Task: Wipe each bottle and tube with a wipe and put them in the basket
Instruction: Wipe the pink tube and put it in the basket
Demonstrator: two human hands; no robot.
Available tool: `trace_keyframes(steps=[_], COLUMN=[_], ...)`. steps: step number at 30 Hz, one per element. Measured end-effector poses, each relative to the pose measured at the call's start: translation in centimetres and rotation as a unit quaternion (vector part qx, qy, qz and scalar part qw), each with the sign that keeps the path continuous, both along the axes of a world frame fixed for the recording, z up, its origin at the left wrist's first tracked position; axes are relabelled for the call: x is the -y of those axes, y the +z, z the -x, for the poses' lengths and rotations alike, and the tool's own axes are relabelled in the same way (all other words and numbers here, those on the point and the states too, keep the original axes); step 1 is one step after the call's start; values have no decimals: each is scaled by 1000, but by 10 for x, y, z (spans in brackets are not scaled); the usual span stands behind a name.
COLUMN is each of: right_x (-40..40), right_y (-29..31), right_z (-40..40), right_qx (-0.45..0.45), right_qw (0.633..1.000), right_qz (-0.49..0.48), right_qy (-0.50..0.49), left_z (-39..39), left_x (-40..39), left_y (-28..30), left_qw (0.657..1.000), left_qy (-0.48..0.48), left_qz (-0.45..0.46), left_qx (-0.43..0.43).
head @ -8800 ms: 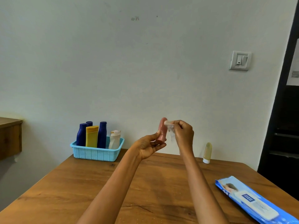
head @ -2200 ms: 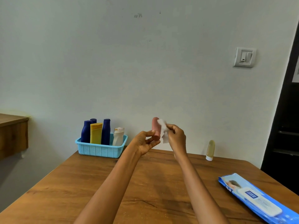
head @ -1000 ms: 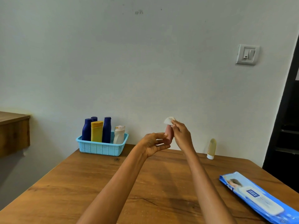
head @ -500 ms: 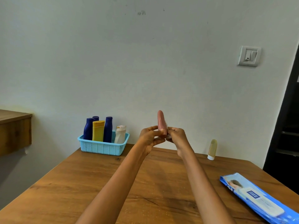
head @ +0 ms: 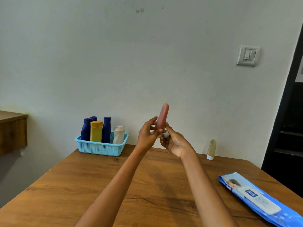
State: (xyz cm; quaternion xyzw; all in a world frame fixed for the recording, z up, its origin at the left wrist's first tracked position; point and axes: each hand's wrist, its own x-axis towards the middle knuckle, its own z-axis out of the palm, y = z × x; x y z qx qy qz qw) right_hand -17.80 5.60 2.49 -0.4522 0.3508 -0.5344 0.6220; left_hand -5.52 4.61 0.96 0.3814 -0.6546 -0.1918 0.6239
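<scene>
Wipe (head: 166, 133) now below raised tube (head: 162, 116)

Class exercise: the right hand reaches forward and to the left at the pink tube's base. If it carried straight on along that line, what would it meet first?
The right hand, holding the crumpled wipe, would meet the pink tube first, then the left hand gripping it. Depth is hard to judge from this one view.

Soft, even daylight fills my view, brighter toward the left wall (head: 49, 63). Shadows are faint. My wide lens bends the edges; everything stays fairly sharp.
</scene>
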Motion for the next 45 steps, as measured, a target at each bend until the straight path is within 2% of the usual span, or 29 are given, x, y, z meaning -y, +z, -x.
trace_keyframes(steps=[4, 7, 10, 12, 15, 20, 24, 27, 30, 33, 34, 36, 39, 41, 45], right_x=[-1, 0, 2, 2, 1, 1, 2, 3, 2, 2, 2, 2, 0, 0, 1], right_y=[-1, 1, 2, 1, 4, 4, 6, 6, 5, 1, -1, -7, -14, -15, -15], right_z=[-5, -5, 0, 3, 3, 0, 1, 2, -1, -9, -13, -21, -32, -35, -31], right_qx=[-53, -86, -70, -28, -14, -35, -31, 26, 93, 127, 125, 81, -39, -93, -153], right_qw=[999, 994, 993, 998, 999, 998, 999, 998, 988, 974, 970, 961, 944, 946, 955], right_qz=[11, 45, 67, 47, 19, 15, 19, 28, 43, 63, 69, 95, 158, 170, 163], right_qy=[-5, -42, -61, -25, 27, 39, -2, -50, -113, -176, -198, -248, -287, -260, -194], left_z=[-3, -3, -3, -1, 1, -2, -8, -7, -5, -1, 1, 7, 7, 1, -6], left_x=[-1, -4, -5, -5, -3, 1, 0, -1, -1, -3, -3, -3, -3, -2, -2], left_y=[5, 8, 11, 11, 6, 6, 6, 7, 8, 7, 6, 5, 7, 10, 11], left_qw=[1000, 996, 980, 970, 971, 975, 966, 958, 934, 871, 862, 861, 852, 848, 869], left_qy=[9, -28, -90, -114, -89, -26, 6, -3, -61, -188, -206, -205, -208, -221, -192], left_qz=[21, -7, -61, -85, -93, -81, -106, -128, -175, -232, -241, -245, -237, -236, -263], left_qx=[-20, -81, -168, -196, -204, -204, -235, -256, -305, -390, -396, -396, -417, -420, -374])
